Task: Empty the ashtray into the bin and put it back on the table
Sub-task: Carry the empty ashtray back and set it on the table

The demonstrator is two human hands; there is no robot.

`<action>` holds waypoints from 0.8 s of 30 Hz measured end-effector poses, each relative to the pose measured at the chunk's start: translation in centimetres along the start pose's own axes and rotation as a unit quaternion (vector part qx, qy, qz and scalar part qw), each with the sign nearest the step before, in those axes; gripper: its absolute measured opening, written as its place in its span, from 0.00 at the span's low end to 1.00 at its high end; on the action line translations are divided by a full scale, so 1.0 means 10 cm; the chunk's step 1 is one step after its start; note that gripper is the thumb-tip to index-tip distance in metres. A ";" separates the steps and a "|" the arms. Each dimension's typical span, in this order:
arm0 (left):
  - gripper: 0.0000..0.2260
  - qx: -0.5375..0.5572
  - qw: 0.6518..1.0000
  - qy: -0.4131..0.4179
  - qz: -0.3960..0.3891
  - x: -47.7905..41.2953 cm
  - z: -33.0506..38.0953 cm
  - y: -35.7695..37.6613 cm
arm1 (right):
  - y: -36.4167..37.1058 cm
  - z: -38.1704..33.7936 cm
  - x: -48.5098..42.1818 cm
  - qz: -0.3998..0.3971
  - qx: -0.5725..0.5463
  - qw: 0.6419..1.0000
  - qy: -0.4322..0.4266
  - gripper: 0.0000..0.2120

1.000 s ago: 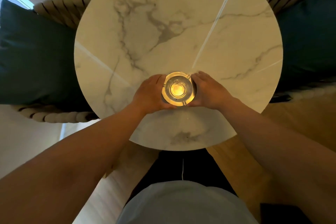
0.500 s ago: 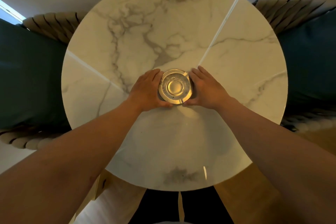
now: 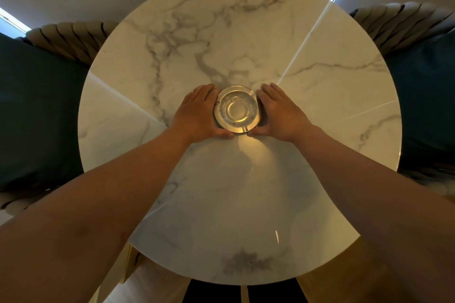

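Observation:
A round clear glass ashtray (image 3: 237,110) rests near the middle of the round white marble table (image 3: 307,179). Its bowl looks empty, with only a few small specks near the far side. My left hand (image 3: 197,113) cups its left side and my right hand (image 3: 279,112) cups its right side. The fingers of both lie along its rim and the thumbs meet at its near edge. No bin is in view.
Two chairs with dark teal cushions and woven rope backs flank the table, one at the left (image 3: 37,110) and one at the right (image 3: 426,101). A pale wall runs behind the table. Wooden floor (image 3: 327,288) shows below the near edge.
Both hands have carried the ashtray from near the table's front edge out to its middle. It now rests on the marble with the fingers flatter around it.

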State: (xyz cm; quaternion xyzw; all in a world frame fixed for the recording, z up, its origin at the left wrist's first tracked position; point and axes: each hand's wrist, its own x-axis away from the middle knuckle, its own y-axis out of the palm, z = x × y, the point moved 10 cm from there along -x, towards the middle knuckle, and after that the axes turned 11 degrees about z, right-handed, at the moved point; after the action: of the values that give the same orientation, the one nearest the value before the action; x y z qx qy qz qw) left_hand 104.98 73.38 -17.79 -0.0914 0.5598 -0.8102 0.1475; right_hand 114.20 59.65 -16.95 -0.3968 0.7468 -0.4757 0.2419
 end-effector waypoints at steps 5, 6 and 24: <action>0.57 0.032 0.998 -0.044 -0.008 0.08 -0.05 0.06 | 0.01 0.07 0.03 0.000 -0.028 0.999 0.032 0.54; 0.56 0.038 0.998 -0.051 -0.004 0.09 -0.05 0.06 | 0.02 0.08 0.05 -0.003 -0.031 0.999 0.038 0.55; 0.53 0.045 0.997 -0.050 0.024 0.09 -0.03 0.02 | -0.02 0.07 0.03 0.035 -0.046 0.998 0.030 0.48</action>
State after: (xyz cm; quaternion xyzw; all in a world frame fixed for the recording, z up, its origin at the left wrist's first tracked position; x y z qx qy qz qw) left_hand 104.09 73.31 -18.16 -0.1116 0.5171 -0.8249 0.1989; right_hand 114.65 58.99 -17.12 -0.3666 0.7880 -0.4442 0.2174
